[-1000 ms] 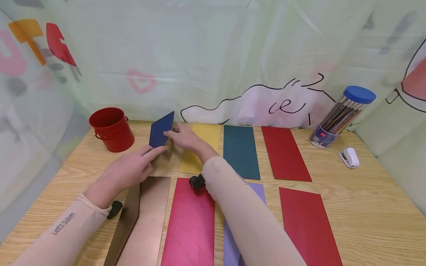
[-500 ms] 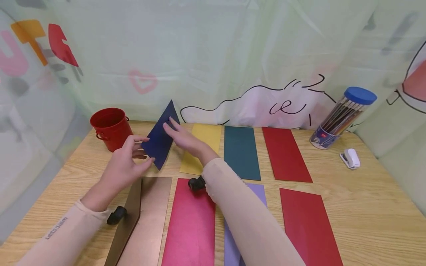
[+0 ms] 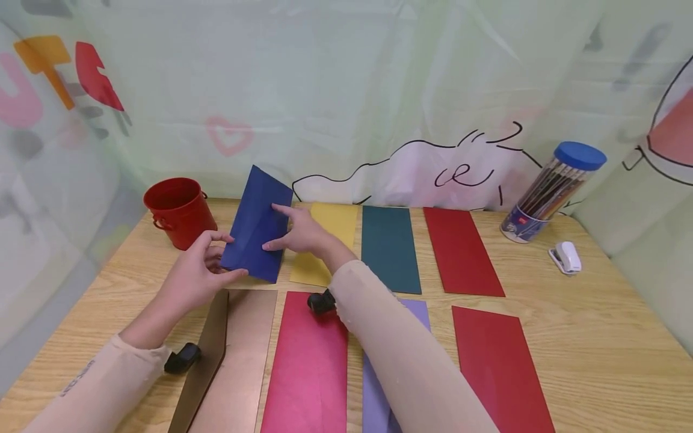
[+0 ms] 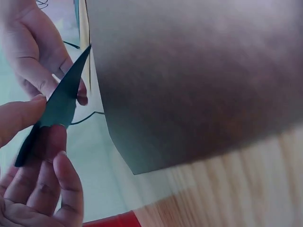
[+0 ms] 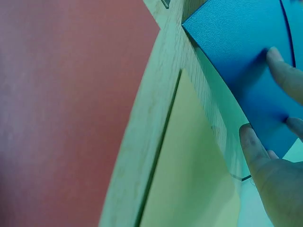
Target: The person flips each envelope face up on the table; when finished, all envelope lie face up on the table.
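A blue envelope (image 3: pixel 260 213) is held up and tilted above the back left of the table. My left hand (image 3: pixel 186 279) pinches its lower left corner between thumb and fingers; the left wrist view shows the blue envelope (image 4: pixel 68 90) nearly edge-on there. Along its right edge my right hand (image 3: pixel 307 231) grips it, thumb and a finger on the face and other fingers partly hidden behind. A dark flap line crosses the blue envelope (image 5: pixel 236 42) in the right wrist view. Below the left hand lies a brown envelope (image 3: pixel 249 343), its flap (image 3: pixel 208 355) raised.
Yellow (image 3: pixel 338 225), teal (image 3: pixel 391 249) and red (image 3: pixel 462 249) envelopes line the back. Pink (image 3: pixel 308 361), purple (image 3: pixel 373 385) and another red envelope (image 3: pixel 498 361) lie in front. A red bucket (image 3: pixel 184 213), a pencil tub (image 3: pixel 552 192) and a white stapler (image 3: pixel 567 257) stand around.
The blue envelope has been lifted and turned so its face shows broadly toward the head camera. The left hand now grips its lower left corner; the right hand has shifted along its right edge.
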Motion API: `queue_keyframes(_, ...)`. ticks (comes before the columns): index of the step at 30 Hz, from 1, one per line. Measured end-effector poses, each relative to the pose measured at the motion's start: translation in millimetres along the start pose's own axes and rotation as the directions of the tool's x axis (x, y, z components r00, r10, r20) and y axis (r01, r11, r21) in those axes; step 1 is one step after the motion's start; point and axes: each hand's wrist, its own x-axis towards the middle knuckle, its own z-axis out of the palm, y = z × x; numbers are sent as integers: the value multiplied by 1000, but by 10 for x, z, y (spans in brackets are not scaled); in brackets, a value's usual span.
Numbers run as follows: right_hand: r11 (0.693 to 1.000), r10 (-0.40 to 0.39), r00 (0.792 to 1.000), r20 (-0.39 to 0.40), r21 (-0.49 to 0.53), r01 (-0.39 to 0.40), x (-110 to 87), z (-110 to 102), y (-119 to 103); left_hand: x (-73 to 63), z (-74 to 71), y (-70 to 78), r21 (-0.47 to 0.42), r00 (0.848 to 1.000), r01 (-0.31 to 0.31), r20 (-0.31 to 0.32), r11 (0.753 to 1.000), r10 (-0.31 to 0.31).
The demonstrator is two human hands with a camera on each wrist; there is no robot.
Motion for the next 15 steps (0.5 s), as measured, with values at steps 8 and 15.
queue_keyframes(8,976,-41,998,42,-213,49,-53,-21,-25,-18,-9,-27,72,997,13,78,997,-19)
queue_keyframes(15,935,-38,994,100,-347,70,-53,-19,-29,-16,-15,-44,140,992,47,109,989,-62)
